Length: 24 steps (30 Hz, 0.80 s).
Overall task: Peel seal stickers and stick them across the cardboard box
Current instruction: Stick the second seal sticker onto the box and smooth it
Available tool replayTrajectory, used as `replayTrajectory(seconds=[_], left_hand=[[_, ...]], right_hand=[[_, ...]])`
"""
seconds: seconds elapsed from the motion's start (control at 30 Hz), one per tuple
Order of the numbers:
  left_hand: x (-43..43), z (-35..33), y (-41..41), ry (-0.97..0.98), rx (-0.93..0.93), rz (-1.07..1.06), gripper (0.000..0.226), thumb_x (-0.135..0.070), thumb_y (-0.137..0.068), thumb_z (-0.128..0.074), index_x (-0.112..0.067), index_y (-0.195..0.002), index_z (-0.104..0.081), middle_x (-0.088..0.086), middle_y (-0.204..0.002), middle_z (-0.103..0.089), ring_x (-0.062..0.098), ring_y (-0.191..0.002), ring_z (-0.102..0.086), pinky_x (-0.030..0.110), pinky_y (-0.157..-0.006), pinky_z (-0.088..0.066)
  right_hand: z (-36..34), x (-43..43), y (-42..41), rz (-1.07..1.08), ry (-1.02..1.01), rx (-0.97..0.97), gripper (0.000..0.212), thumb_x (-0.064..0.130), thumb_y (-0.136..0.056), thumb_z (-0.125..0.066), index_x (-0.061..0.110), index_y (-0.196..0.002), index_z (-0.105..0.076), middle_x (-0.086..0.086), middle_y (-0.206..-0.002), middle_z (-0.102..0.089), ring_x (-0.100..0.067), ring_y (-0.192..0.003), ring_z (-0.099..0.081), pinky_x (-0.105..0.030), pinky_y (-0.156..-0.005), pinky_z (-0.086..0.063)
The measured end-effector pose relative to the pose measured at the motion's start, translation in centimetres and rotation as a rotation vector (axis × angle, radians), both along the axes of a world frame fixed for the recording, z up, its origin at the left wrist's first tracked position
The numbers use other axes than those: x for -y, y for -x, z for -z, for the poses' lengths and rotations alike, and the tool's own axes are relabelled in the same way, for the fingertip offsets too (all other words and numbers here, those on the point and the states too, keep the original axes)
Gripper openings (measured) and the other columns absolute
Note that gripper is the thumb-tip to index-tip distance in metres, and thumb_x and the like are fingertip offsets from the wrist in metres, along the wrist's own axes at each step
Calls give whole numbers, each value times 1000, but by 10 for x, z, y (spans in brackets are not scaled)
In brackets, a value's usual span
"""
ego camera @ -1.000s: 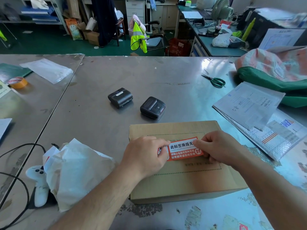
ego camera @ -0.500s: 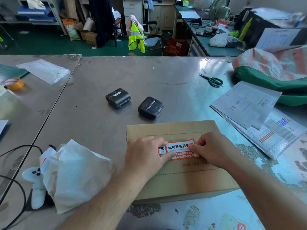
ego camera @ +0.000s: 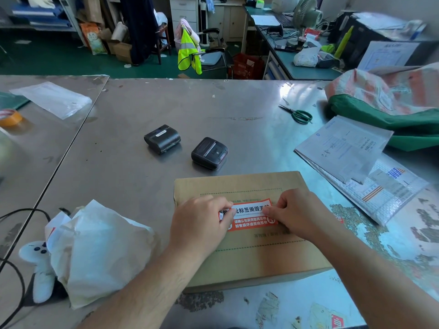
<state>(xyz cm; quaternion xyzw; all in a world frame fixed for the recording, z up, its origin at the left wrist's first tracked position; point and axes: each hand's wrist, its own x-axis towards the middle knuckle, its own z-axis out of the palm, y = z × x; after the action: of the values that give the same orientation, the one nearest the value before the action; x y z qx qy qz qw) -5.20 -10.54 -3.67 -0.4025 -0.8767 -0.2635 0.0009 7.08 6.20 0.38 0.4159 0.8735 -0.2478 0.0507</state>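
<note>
Orange seal sticker (ego camera: 249,216) pressed onto the cardboard box (ego camera: 242,252)

The box is set on the steel table (ego camera: 133,176). The sticker's left end is pinned by the curled left hand (ego camera: 199,225), its right end by the right hand (ego camera: 294,213), fingertips flat on it.

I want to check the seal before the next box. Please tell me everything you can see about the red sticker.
The sticker is a rectangle lying flat on top of the box, slightly tilted, inside the dashed green outline. It has an orange-red border, a white band with large dark characters, and white characters on red below, with a round mark at its lower right. It looks like thin glossy paper. The left hand covers its left end and the right hand its right end, fingers pressing on it.
</note>
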Motion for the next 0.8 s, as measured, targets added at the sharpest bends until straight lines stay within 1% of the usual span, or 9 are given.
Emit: replayTrajectory(seconds=[0.13,0.23,0.37,0.47,0.53,0.6,0.7,0.8], left_hand=[[0,1,0,-4,-9,-2,19,-47,-82,-61,-34,-88,-73,-14,-82,-73,12,-76,-65,26,-59,-45],[1,3,0,-7,-11,5,23,-49,-81,-57,-34,-88,-73,-15,-82,-73,12,-76,-65,27,-60,-45],[2,3,0,-11,-11,16,28,-51,-81,-53,-33,-90,-73,-16,-85,-73,11,-77,-66,27,-61,-47],[3,2,-1,-22,-17,18,24,-47,-81,-57,-32,-90,-73,-13,-83,-73,13,-76,-66,27,-62,-49],[4,0,-1,-29,-22,16,17,-41,-81,-62,-31,-90,-72,-12,-81,-72,14,-76,-65,27,-61,-47],[5,-1,-1,-33,-18,24,12,-36,-82,-61,-30,-90,-69,-12,-80,-71,14,-75,-64,27,-61,-46],[6,-1,-2,-49,-7,21,15,-32,-83,-59,-30,-96,-65,-10,-81,-71,15,-74,-64,28,-62,-46],[7,-2,-2,-71,20,6,18,-34,-84,-57,-30,-101,-63,-8,-83,-72,18,-76,-64,30,-63,-48]], right_hand=[[-1,-2,-3,45,-37,-17,43,51,-75,-81,17,-67,-55,2,-64,-59,-11,-61,-53,-29,-51,-33],[-4,-4,-6,12,-23,14,42,48,-73,-84,18,-68,-55,2,-66,-61,-10,-60,-52,-28,-50,-32],[-10,-9,-6,-43,32,80,41,44,-69,-88,19,-67,-56,0,-67,-66,-11,-58,-54,-27,-49,-35],[-12,-12,-6,-71,59,125,41,45,-68,-88,19,-66,-57,-1,-66,-66,-12,-56,-55,-26,-49,-38],[-10,-12,-6,-67,35,120,42,48,-70,-86,18,-67,-57,-1,-63,-65,-13,-55,-55,-26,-49,-38],[-6,-12,-4,-43,-13,108,43,51,-76,-80,17,-67,-55,-2,-63,-66,-13,-57,-57,-28,-49,-38],[-3,-11,1,-6,4,95,43,50,-82,-75,14,-69,-56,-8,-65,-72,-22,-57,-69,-30,-57,-51],[-5,-8,6,34,26,78,47,49,-89,-67,7,-71,-63,-12,-66,-74,-26,-58,-73,-32,-60,-57]])
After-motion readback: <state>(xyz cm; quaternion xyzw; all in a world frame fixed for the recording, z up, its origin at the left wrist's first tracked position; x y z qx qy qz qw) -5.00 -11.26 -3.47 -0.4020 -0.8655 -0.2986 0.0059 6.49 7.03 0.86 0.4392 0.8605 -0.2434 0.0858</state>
